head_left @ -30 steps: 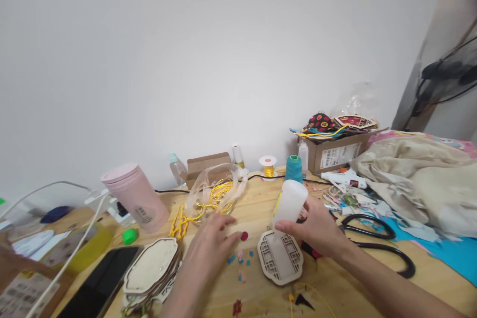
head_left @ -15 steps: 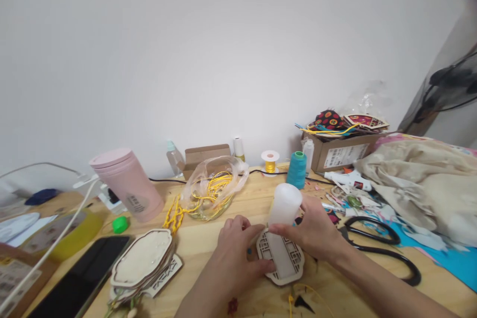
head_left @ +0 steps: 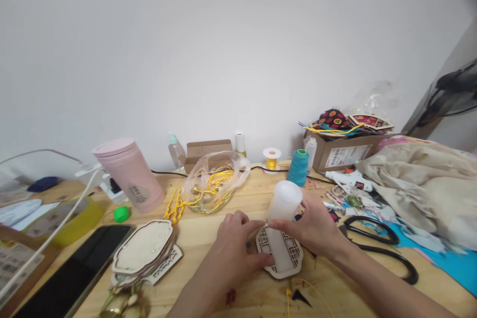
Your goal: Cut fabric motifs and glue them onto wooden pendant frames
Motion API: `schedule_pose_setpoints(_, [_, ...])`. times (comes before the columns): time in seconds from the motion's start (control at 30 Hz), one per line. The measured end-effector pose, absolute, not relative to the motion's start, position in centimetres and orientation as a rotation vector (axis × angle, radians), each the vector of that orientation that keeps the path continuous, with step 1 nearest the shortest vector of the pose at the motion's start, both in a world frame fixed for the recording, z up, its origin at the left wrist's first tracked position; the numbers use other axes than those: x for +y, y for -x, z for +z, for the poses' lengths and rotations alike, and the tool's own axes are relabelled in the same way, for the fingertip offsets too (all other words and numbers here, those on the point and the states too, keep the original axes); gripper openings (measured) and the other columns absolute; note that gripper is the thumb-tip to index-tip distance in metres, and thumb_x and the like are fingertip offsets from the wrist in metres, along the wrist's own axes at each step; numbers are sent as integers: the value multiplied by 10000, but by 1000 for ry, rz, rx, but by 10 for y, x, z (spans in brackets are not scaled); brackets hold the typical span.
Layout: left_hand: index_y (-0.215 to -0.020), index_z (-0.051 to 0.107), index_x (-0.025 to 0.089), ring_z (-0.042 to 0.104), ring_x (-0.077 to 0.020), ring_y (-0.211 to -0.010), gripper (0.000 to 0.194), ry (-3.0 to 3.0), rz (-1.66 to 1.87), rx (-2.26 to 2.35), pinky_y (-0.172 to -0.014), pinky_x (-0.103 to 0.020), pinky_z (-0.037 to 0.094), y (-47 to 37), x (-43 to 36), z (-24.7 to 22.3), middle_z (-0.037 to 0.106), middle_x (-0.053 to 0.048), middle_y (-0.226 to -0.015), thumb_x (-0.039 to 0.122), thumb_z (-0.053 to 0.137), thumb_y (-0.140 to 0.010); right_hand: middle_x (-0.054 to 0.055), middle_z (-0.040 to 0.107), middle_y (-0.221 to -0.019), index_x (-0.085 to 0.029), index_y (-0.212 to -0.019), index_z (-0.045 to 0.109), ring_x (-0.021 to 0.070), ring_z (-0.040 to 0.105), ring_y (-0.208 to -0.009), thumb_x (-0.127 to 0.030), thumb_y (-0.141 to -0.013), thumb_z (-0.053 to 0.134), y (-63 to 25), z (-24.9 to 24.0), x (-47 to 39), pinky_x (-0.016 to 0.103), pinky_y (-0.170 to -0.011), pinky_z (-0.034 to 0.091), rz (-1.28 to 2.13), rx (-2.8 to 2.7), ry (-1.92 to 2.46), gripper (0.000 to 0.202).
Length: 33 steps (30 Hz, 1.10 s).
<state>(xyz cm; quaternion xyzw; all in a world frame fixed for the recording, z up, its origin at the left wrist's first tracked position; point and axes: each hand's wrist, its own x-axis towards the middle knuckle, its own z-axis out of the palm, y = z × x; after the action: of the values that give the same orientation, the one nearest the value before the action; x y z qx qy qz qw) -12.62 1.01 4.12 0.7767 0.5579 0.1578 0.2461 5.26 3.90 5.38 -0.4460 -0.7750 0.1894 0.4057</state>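
A roll of translucent white tape [head_left: 286, 198] is in my right hand [head_left: 316, 226], thumb on its near side and fingers around its right. From the roll, a pale strip [head_left: 282, 253] runs down over the middle of a small wooden plaque [head_left: 294, 272] with scalloped edges and cut-out lattice sides. My left hand [head_left: 238, 246] holds the plaque at its left, with the thumb on its face beside the strip and the index finger at its far edge. Yellow cord [head_left: 288, 292] and a dark pointed scrap [head_left: 300, 298] lie just below the plaque.
A stack of wooden plaques [head_left: 143, 248] and a phone [head_left: 74, 273] lie left, near a pink tumbler [head_left: 130, 174]. Behind are a bag of yellow cord [head_left: 216, 184] and a teal thread cone [head_left: 298, 168]. Black-handled scissors [head_left: 404, 263], fabric scraps [head_left: 367, 203] and a glue gun [head_left: 350, 180] lie right.
The view has tilted and shifted slightly. Both hands, the tape roll and the plaque keep nearly the same arrangement, with my left thumb a touch nearer the strip's edge.
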Motion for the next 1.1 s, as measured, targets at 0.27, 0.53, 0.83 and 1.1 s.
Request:
schedule_pose_setpoints(0.27, [-1037, 543, 366, 410, -234, -850, 581, -2152, 380, 1519, -705, -343, 341, 127, 9, 45, 448, -11, -868, 555, 638, -496, -24, 575, -656, -201, -711, 497, 151, 534, -569, -351, -581, 698, -51, 55, 37, 227, -507, 420, 513, -1915, 1116, 282])
schedule_pose_setpoints(0.53, [-1051, 532, 338, 410, -246, -856, 663, -2178, 369, 1508, -708, -355, 346, 128, 9, 44, 448, -25, -898, 588, 643, -448, 32, 644, -769, -176, -794, 583, 220, 594, -696, -362, -540, 706, -58, 49, 44, 303, -587, 487, 766, -1855, 1195, 338])
schedule_pose_setpoints(0.83, [-1059, 527, 347, 411, -248, -861, 664, -2169, 374, 1501, -715, -364, 347, 129, 9, 44, 453, -27, -899, 599, 632, -453, 31, 655, -710, -155, -751, 573, 190, 614, -632, -307, -585, 688, -54, 55, 40, 244, -537, 499, 774, -1725, 1185, 253])
schedule_pose_setpoints(1.1, [-1039, 542, 351, 418, -243, -845, 653, -2177, 405, 1500, -698, -347, 354, 129, 6, 44, 453, -19, -874, 596, 638, -441, 31, 646, -683, -161, -702, 595, 206, 592, -619, -334, -576, 692, -46, 46, 37, 275, -532, 479, 637, -1803, 1218, 235])
